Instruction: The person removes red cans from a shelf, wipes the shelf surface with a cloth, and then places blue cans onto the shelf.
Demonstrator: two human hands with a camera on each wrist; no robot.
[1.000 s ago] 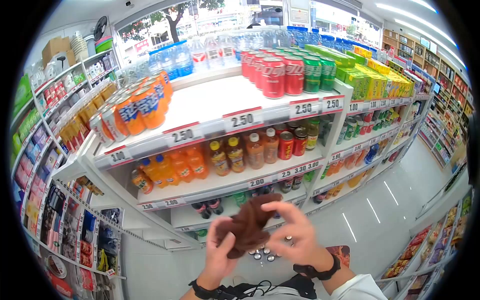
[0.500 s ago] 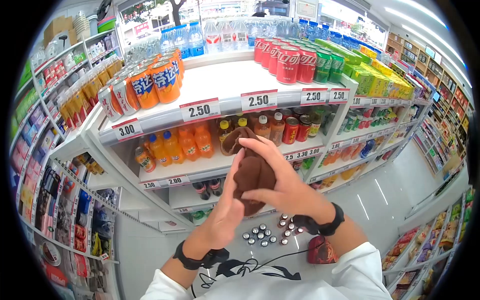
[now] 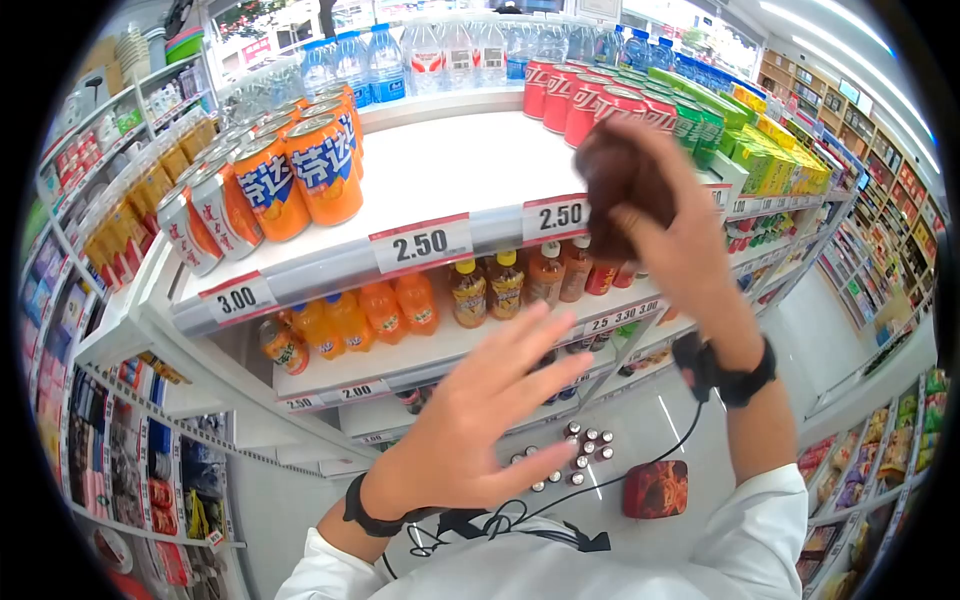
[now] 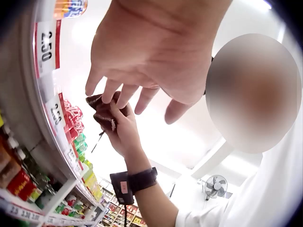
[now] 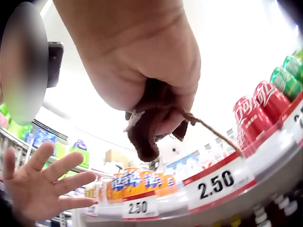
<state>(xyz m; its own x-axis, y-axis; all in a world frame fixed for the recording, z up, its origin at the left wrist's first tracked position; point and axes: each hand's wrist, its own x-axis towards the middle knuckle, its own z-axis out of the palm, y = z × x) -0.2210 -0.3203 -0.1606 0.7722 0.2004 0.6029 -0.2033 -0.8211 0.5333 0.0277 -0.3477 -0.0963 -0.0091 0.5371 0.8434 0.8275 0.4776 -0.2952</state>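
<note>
A bunched-up brown cloth (image 3: 618,195) is gripped by my right hand (image 3: 697,245), raised at the shelf's front edge near the red cola cans (image 3: 590,110). In the right wrist view the cloth (image 5: 146,139) hangs crumpled below the curled fingers, with a thin brown string (image 5: 215,130) trailing from it. My left hand (image 3: 465,430) is held in the air before the lower shelves, fingers spread and holding nothing. The left wrist view shows that palm (image 4: 151,52) with its fingers apart, the cloth (image 4: 105,113) behind the fingertips.
Orange soda cans (image 3: 322,175) stand on the left of the white top shelf (image 3: 450,165), water bottles (image 3: 385,65) behind. Juice bottles (image 3: 410,305) line the shelf below. On the floor are several small cans (image 3: 590,448) and a red patterned box (image 3: 655,490). A black cable (image 3: 660,450) hangs from my right wrist.
Both hands were at the cloth earlier. The right hand has carried it up and right to the top shelf's edge; the left hand has let go and spread its fingers.
</note>
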